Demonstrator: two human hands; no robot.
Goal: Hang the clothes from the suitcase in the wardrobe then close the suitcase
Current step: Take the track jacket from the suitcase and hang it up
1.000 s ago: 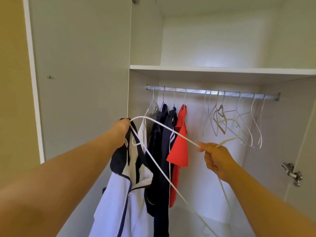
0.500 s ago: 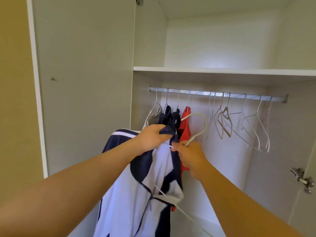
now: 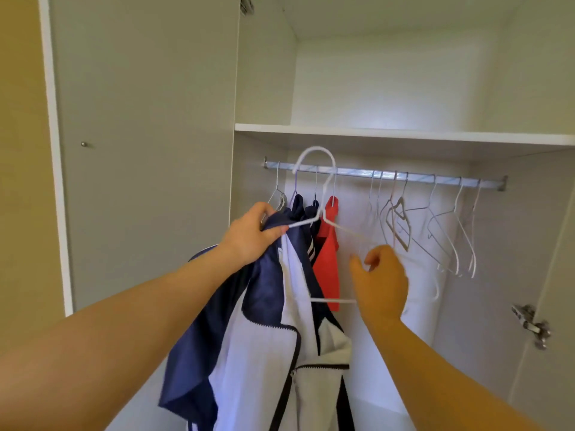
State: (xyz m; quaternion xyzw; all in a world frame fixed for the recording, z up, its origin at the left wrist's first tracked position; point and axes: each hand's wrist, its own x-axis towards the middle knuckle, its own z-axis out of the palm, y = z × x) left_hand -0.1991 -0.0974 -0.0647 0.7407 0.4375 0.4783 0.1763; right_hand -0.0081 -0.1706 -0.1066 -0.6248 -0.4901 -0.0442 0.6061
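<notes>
My left hand (image 3: 252,236) grips the navy-and-white jacket (image 3: 264,353) at the shoulder, with the white hanger (image 3: 314,148) arm pinched in too. My right hand (image 3: 381,281) is loosely curled at the hanger's right end, can't tell if it holds it. Hook is up at the rail (image 3: 404,176), unclear if over it. Jacket hangs from my grip before the red top (image 3: 326,262) and navy clothes (image 3: 298,203) in the wardrobe (image 3: 404,135); empty hangers (image 3: 441,234) to the right

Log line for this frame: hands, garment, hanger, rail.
left hand: grips navy-and-white jacket and white hanger | right hand: at hanger's right end, grip unclear | hanger top at rail, not yet hung
</notes>
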